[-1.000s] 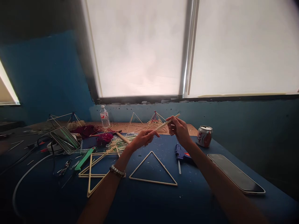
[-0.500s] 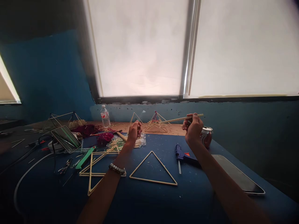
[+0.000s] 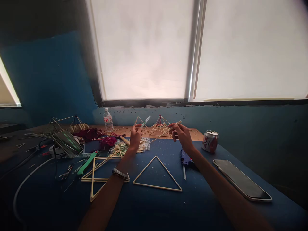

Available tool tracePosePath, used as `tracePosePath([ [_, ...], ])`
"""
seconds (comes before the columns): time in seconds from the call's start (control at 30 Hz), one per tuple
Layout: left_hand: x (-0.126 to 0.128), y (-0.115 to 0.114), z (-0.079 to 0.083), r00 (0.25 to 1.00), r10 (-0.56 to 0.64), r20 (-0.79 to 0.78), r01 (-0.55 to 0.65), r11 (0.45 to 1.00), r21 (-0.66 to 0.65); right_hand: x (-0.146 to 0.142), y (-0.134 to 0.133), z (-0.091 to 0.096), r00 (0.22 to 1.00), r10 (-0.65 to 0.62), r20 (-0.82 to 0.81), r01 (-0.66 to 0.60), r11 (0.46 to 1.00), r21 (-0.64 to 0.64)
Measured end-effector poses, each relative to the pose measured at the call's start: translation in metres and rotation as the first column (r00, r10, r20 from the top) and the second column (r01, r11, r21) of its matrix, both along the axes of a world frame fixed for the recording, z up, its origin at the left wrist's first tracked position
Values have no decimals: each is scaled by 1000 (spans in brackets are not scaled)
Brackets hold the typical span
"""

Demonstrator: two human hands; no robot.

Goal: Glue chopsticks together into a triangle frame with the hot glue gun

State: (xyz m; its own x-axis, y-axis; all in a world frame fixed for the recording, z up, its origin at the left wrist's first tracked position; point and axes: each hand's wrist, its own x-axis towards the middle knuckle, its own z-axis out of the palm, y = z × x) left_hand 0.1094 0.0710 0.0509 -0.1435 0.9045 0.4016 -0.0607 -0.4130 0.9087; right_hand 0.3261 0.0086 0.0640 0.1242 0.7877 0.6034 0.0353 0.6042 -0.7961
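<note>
Head view, and both hands are up in the air over the far half of the bench (image 3: 156, 211)! The left hand (image 3: 135, 137) has its fingers (image 3: 138, 127) pinched around a clear glue stick (image 3: 145, 121), which points up and away toward the window. Over on the right, the right hand (image 3: 183, 134) has its fingers (image 3: 173, 125) closed on a thin wooden stick (image 3: 163, 132), which slants down across the gap toward the left hand without touching it. That's a sensible light pinch: thin wood can flex or snap under a hard squeeze, so steady wrists and relaxed fingers serve best here.

Just below the right hand lies a blue hot glue gun (image 3: 185, 159), with a triangle of wooden sticks (image 3: 156, 186) flat on the bench nearer in. A bag of loose sticks (image 3: 132, 146) sits just beneath the left hand, and a stacked stick frame (image 3: 103, 175) lies nearer the left side. Along the far edge stand small stick pyramids (image 3: 160, 125), while a dented soda can (image 3: 210, 141) and a smartphone (image 3: 242, 179) hold the right side.
</note>
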Motion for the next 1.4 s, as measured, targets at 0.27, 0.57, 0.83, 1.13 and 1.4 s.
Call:
tracePosePath([
  [0.27,7,-13,5,990,-116,-80,128,978,167,-9,1,-6,992,31,-125,-26,999,42],
  [0.57,15,-19,2,924,-241,-297,300,938,172,-14,-7,-2,988,152,33,-151,988,-14],
  [0.83,14,-18,1,899,-279,-338,342,929,143,-2,-2,1,1000,10,3,-10,1000,9],
  [1.13,13,-19,2,930,-215,-297,277,943,185,36,-2,16,971,-56,-232,56,998,-8],
  [1.4,9,-17,9,992,-125,6,121,971,206,48,-7,20,995,72,-62,-73,997,-25],
])
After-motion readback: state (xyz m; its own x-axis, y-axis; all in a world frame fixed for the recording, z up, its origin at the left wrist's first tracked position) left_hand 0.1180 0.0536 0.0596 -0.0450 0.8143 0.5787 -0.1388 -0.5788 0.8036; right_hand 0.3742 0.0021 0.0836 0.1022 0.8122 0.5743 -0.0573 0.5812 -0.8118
